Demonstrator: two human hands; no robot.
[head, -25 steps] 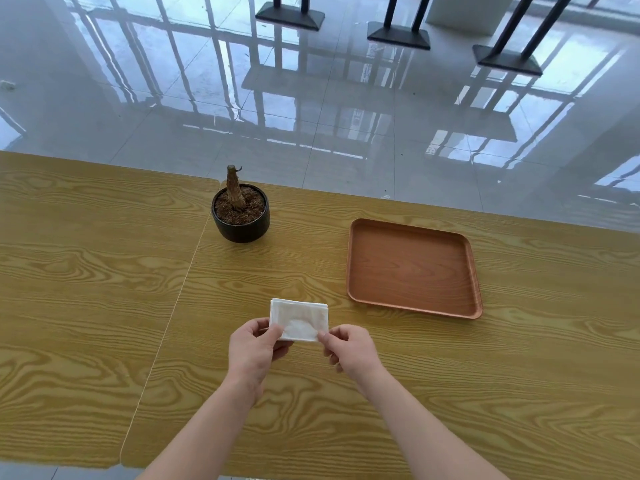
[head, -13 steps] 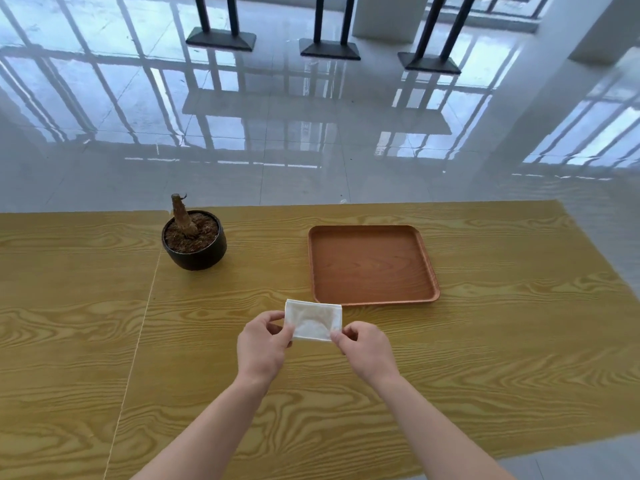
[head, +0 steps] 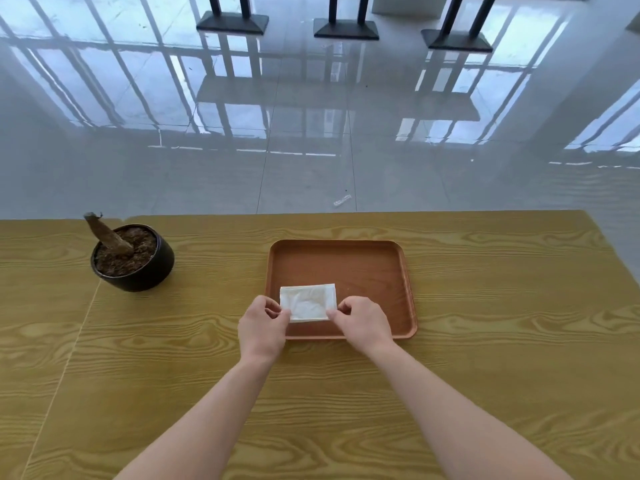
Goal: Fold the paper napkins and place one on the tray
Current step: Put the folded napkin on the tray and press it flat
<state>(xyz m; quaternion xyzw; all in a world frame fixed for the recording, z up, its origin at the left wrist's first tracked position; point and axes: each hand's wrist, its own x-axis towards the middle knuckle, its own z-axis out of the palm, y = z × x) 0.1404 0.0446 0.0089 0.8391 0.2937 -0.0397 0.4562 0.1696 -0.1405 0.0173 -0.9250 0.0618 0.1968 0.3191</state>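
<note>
A folded white paper napkin (head: 307,301), a small rectangle, is over the near left part of the brown wooden tray (head: 367,261). My left hand (head: 260,327) pinches its near left corner and my right hand (head: 363,323) pinches its near right corner. Whether the napkin rests on the tray floor or hovers just above it I cannot tell. The tray holds nothing else and lies in the middle of the yellow wood-grain table (head: 485,348).
A black bowl-shaped pot (head: 133,258) with soil and a cut plant stump stands on the table to the left of the tray. The table's far edge runs just behind the tray, and its right corner is at the far right. Glossy floor and black table bases lie beyond.
Both hands have carried the folded napkin forward and to the right, from over the bare table in front of the tray to over the tray's near left part.
</note>
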